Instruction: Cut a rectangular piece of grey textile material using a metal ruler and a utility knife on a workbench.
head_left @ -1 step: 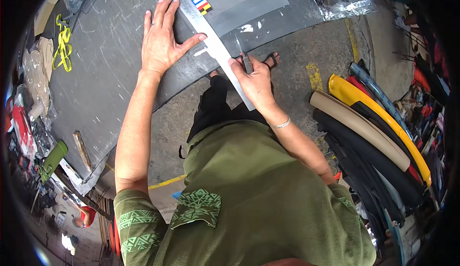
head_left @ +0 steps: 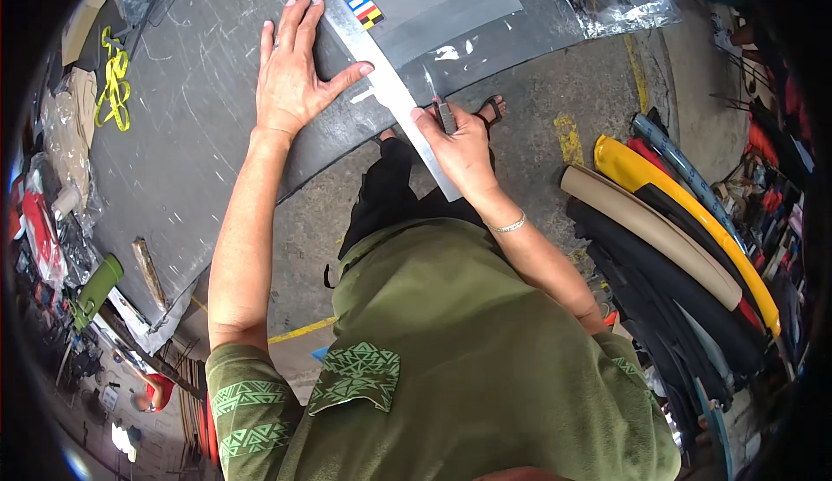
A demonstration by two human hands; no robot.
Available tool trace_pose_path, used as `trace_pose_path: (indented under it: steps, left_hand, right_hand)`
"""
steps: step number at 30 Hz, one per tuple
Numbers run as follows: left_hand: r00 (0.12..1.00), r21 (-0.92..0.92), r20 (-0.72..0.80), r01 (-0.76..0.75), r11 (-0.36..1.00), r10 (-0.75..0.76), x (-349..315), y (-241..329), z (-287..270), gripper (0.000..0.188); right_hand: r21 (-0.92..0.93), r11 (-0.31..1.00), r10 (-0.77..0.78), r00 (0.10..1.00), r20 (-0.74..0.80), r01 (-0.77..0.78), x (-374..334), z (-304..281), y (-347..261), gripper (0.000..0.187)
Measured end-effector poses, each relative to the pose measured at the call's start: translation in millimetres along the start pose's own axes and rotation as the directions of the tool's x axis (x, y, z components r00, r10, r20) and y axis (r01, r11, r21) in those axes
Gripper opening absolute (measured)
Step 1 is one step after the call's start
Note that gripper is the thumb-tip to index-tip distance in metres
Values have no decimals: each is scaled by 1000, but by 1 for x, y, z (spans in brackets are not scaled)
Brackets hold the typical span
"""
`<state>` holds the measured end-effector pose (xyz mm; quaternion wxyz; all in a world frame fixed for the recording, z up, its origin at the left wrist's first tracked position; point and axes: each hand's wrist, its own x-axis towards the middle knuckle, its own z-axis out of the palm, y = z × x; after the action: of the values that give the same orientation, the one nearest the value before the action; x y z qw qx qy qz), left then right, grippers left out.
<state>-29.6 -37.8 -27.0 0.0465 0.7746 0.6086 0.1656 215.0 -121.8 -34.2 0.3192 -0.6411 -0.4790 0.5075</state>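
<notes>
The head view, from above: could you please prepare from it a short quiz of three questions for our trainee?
1. Which hand holds the knife?
2. True or false: the near end of the metal straightedge extends past the edge of the dark work surface.
3. Where in the picture is the small multicoloured patch?
a) left of the straightedge
b) right of the straightedge
c) on the floor

Key: 1. the right hand; 2. true; 3. b

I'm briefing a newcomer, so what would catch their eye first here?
Probably the metal ruler slanting over the table edge, the left hand against it, the right hand near its close end, holding a knife. Then the yellow roll at right and the neon strap at upper left.
</notes>
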Motion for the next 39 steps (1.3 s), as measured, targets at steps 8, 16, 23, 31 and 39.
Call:
trace_pose_path:
  steps: [8,16,23,31,39]
  left_hand:
    - [999,-10,42,20,1000,-19,-1,2,-5,106]
    - [999,-38,31,27,999,-26,1,2,-9,105]
    - [998,-38,42,41,998,-39,2,5,-10,108]
    - [999,-44,39,31,999,-30,1,3,-7,110]
    - [999,-41,35,16,999,-15,1,-1,-6,112]
  right_hand:
    - [-3,993,119,993,-21,-119,-9,-5,1,35]
    - [-8,994,109,994,-18,-109,-6,-12,-2,30]
    - [-48,997,55,998,-21,-56,-3,-6,0,28]
    - [33,988,149,988,31,-150,2,-8,-9,27]
    - [61,990,128,991,29,-129,3,-3,-3,26]
